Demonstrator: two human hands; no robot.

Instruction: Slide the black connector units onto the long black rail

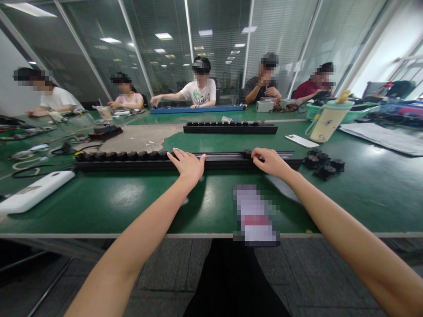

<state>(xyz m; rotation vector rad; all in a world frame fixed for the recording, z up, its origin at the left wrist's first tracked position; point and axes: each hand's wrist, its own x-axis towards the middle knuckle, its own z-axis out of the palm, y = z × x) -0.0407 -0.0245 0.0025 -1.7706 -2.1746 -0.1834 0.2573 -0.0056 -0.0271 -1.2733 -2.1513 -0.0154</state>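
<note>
A long black rail [224, 164] lies across the table in front of me, with a row of small black modules [132, 156] along its left part. My left hand [189, 165] rests on the rail beside the end of that row, fingers spread. Farther right, a single black module [246, 153] sits in the rail. My right hand [270, 163] has its fingers curled against that module's right side, and the fingertips are partly hidden. Several loose black modules [325, 164] lie on the table to the right of the rail.
A second black rail [228, 129] with modules lies farther back. A phone [256, 215] lies at the front edge, a white device [36, 191] at left. At right are a white phone [301, 141] and a tumbler [330, 121]. Several people sit opposite, one touching a blue rail [198, 109].
</note>
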